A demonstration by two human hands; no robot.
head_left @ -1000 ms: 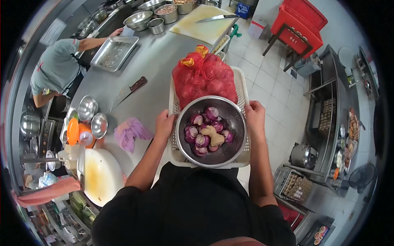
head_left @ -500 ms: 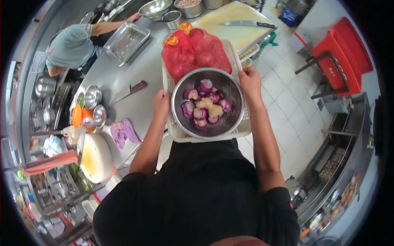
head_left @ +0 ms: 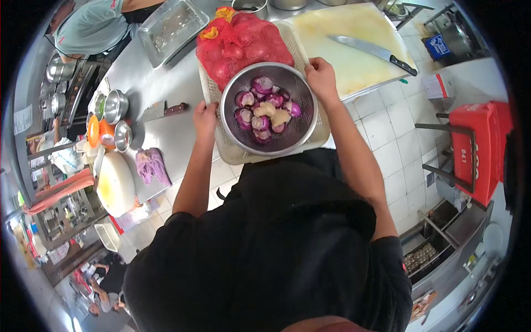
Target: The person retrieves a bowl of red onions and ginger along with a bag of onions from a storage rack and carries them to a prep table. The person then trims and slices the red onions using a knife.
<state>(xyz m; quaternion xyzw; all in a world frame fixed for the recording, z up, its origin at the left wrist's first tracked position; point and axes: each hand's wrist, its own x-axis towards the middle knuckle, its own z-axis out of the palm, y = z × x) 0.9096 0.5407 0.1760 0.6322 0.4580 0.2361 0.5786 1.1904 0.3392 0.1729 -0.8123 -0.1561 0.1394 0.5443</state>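
Note:
My left hand is closed on the left rim of a white plastic basket, while my right hand grips the opposite rim. In the front of the basket sits a perforated metal bowl, a colander, tilted slightly. Inside it are several peeled purple onions and pale pieces of ginger. Behind the colander a red mesh bag full of round onions, tied with yellow, fills the back of the basket. The fingers under the rims are partly hidden.
A cleaver, a purple cloth and metal bowls lie on the steel counter to the left. On the right are a cutting board with a long knife and a red bin. A co-worker stands at upper left.
The basket and its load have come nearer the cutting board and sit higher in view. The view has turned, showing more people at lower left. Both hands keep their grip.

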